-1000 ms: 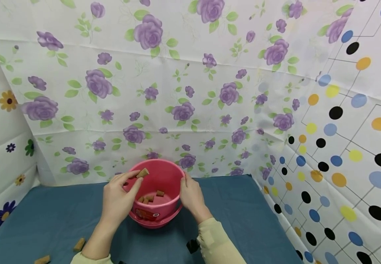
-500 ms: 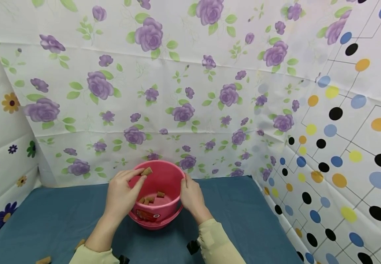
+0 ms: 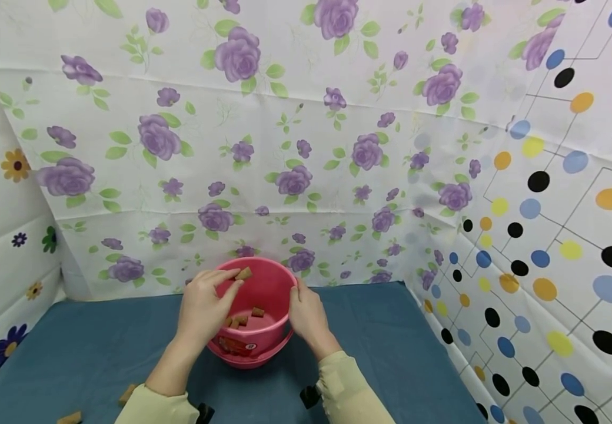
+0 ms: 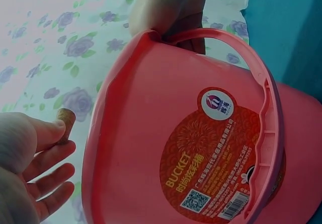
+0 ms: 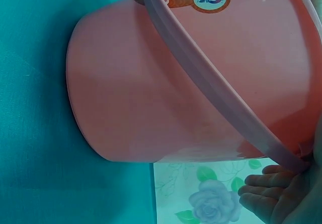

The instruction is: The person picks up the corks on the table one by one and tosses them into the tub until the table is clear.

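A pink bucket [image 3: 274, 294] stands upright on the blue cloth, its handle lowered along the front under the printed label. Several small brown corks [image 3: 257, 312] lie on its bottom. Over the bucket's left rim reaches my left hand [image 3: 203, 306], pinching another cork [image 3: 245, 273] above the opening. The left wrist view shows that cork [image 4: 65, 125] between thumb and index finger, the other fingers loosely spread. My right hand [image 3: 308, 315] holds the bucket's right rim; in the right wrist view its fingers [image 5: 264, 191] lie outside the wall near the handle's joint.
Two more corks lie on the table at the lower left, one [image 3: 70, 417] near the frame's bottom edge and one [image 3: 127, 394] beside the left sleeve. A flowered sheet [image 3: 295, 147] rises behind the table [image 3: 380, 347]; a dotted sheet [image 3: 539, 282] hangs to the right.
My left hand has moved a little to the right, bringing the pinched cork further over the bucket's opening. The right hand and the bucket stay where they were.
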`<state>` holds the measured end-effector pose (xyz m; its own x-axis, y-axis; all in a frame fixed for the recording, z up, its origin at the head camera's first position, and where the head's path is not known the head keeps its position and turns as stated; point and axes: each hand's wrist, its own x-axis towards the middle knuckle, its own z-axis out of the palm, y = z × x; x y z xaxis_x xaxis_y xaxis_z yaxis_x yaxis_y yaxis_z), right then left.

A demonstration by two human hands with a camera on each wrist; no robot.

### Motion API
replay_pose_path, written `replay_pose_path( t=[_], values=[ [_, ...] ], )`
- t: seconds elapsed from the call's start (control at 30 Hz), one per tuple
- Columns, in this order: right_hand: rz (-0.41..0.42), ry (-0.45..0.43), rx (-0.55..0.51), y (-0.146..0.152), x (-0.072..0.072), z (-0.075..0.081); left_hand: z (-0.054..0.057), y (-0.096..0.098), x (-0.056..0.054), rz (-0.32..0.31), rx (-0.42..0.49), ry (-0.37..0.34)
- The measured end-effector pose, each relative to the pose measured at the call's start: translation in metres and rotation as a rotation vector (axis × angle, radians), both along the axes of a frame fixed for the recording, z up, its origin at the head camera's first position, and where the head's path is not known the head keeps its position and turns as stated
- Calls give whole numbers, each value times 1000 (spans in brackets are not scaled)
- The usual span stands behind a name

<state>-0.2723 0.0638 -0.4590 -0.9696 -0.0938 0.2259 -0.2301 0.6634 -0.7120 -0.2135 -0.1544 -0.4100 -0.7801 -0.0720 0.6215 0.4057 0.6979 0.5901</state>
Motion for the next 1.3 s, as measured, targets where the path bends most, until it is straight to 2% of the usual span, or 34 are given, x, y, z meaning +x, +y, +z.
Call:
replay_pose_path(
  t=[0.27, 0.5, 1.3],
  values=[
    [2, 24, 0, 1, 0, 1, 2, 5, -5, -4, -31, -3],
    [-3, 2, -3, 0, 2, 1, -1, 5, -11, -14, -64, 11],
    [-5, -16, -5, 0, 1, 1, -4, 9, -16, -31, -56, -63]
  ],
)
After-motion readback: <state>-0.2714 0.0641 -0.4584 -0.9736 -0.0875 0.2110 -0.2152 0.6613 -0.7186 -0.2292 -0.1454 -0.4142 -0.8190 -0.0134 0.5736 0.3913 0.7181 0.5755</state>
